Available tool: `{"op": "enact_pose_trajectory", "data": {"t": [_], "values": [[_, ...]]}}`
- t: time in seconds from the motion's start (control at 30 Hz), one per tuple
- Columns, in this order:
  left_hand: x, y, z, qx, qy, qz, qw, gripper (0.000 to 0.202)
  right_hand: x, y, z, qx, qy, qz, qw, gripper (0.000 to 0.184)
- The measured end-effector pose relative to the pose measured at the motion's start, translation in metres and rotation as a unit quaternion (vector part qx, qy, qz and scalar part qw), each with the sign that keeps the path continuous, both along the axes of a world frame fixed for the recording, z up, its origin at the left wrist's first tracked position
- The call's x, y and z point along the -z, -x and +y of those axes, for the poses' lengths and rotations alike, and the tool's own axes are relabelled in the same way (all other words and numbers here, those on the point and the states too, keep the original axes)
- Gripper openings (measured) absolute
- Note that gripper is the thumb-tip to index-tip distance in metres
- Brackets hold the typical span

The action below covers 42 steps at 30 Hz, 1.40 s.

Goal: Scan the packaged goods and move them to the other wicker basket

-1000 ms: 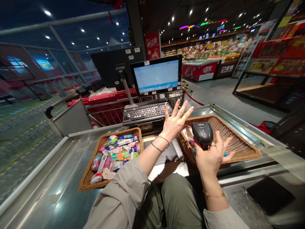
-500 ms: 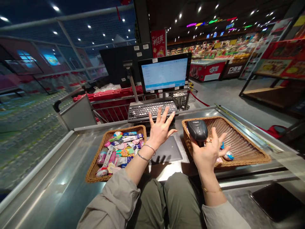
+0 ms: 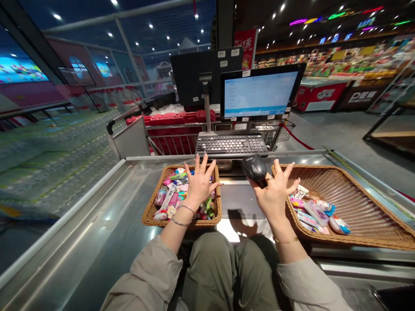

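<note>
My left hand (image 3: 200,185) is over the left wicker basket (image 3: 150,205), fingers spread and holding nothing. Small colourful packaged goods (image 3: 168,196) fill that basket, partly hidden behind the hand. In my right hand (image 3: 274,198) is a black handheld barcode scanner (image 3: 254,167), gripped near the thumb while the other fingers stick out. It is raised above the counter between the two baskets. Beside the right wrist is a larger wicker basket (image 3: 359,190), with several small packages (image 3: 319,214) gathered at its left end.
A keyboard (image 3: 230,144) and a lit monitor (image 3: 261,95) stand behind the baskets. A grey plate (image 3: 235,196) is set into the steel counter (image 3: 106,224). Shopping carts (image 3: 175,140) are beyond the counter, and a red freezer (image 3: 319,97) is farther right.
The view has turned left. My left hand has shifted from near the keyboard to over the left basket. My right hand, holding the scanner, has moved off the right basket toward the middle.
</note>
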<state>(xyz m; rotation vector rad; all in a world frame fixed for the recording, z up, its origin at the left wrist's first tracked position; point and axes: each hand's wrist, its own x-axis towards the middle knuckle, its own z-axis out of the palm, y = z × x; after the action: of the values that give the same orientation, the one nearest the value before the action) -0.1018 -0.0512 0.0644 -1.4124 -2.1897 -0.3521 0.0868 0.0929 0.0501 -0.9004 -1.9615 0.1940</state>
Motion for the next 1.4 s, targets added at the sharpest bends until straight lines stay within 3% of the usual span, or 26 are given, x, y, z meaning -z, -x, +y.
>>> {"op": "enact_pose_trajectory", "data": {"t": [0.27,0.77,1.07,1.4], "values": [[0.014,0.032,-0.036,-0.069,0.05,-0.016,0.996,0.072,0.002,0.035,-0.011,-0.051,0.015,-0.049,0.997,0.026],[0.032,0.068,-0.068,-0.094,0.09,-0.021,0.991,0.076,0.021,0.071,-0.035,-0.124,0.026,-0.091,0.988,0.022],[0.039,0.062,-0.072,-0.061,0.133,-0.023,0.989,0.071,0.028,0.076,-0.044,-0.141,0.036,-0.113,0.983,0.02],[0.041,0.054,-0.084,-0.024,0.16,-0.025,0.987,0.041,0.034,0.072,-0.043,-0.145,0.036,-0.112,0.982,0.02]]}}
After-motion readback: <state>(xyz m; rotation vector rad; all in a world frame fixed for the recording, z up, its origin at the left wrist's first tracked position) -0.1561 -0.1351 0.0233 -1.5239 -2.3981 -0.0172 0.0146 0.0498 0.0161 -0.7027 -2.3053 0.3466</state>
